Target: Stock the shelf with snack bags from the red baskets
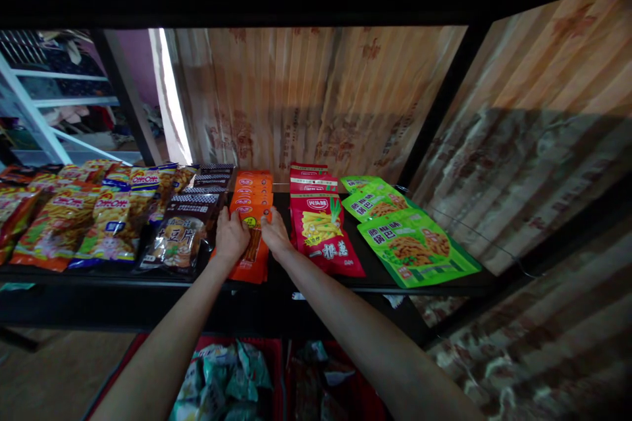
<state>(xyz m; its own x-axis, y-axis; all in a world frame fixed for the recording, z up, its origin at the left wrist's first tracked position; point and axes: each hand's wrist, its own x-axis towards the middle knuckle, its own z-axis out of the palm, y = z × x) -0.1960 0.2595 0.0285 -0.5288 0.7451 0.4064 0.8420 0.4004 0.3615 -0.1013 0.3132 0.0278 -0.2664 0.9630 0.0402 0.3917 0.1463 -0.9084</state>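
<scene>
Both my hands rest on the front orange snack packet [253,255] in a row of orange packets on a black shelf [296,286]. My left hand [231,235] grips the packet's left upper edge with fingers curled. At the packet's right upper edge, my right hand [274,231] lies with its fingers pressed on it. Red snack packets [323,233] lie just right of my right hand. Dark brown packets [180,237] lie just left of my left hand.
Green packets [415,247] fill the shelf's right end; yellow and orange packets [79,223] fill the left. A wood-patterned sheet [320,92] backs the shelf. Below, red baskets [232,381] hold more packets. White shelving [44,112] stands far left.
</scene>
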